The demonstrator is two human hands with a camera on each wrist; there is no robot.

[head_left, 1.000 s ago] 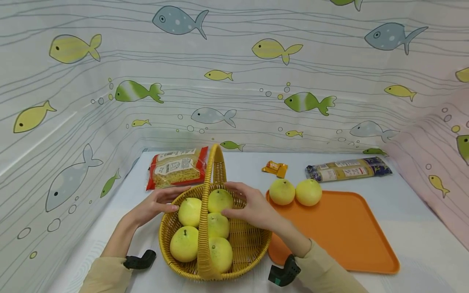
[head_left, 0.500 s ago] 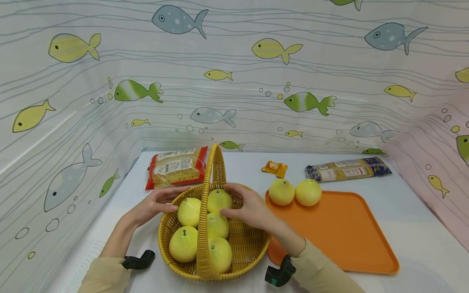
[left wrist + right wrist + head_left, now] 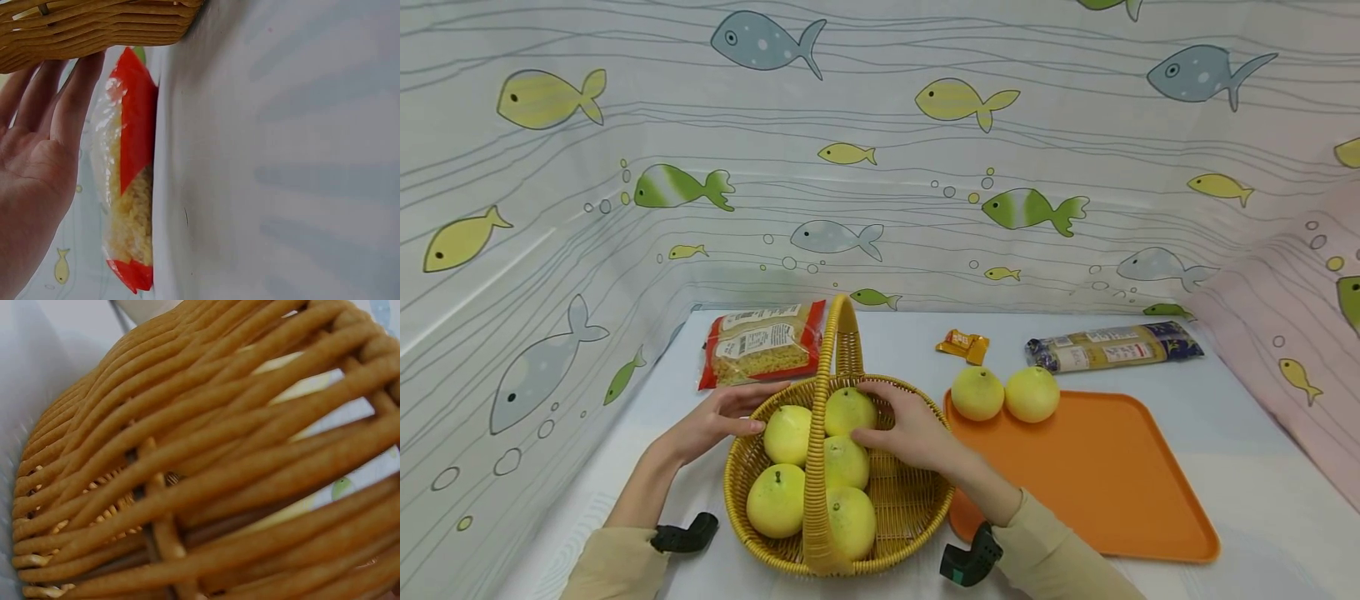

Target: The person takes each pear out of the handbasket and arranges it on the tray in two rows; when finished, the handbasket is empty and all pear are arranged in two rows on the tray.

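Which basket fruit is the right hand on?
The rearmost yellow-green fruit in the basket, just right of the handle in head view. The right hand has it between thumb and fingers; the other four there lie outside that span.

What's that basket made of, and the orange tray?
The basket looks like woven rattan, or a plastic imitation: slightly shiny round strands interlace. The tray is probably moulded plastic, smooth and matte, judging by its even orange and rounded corners.
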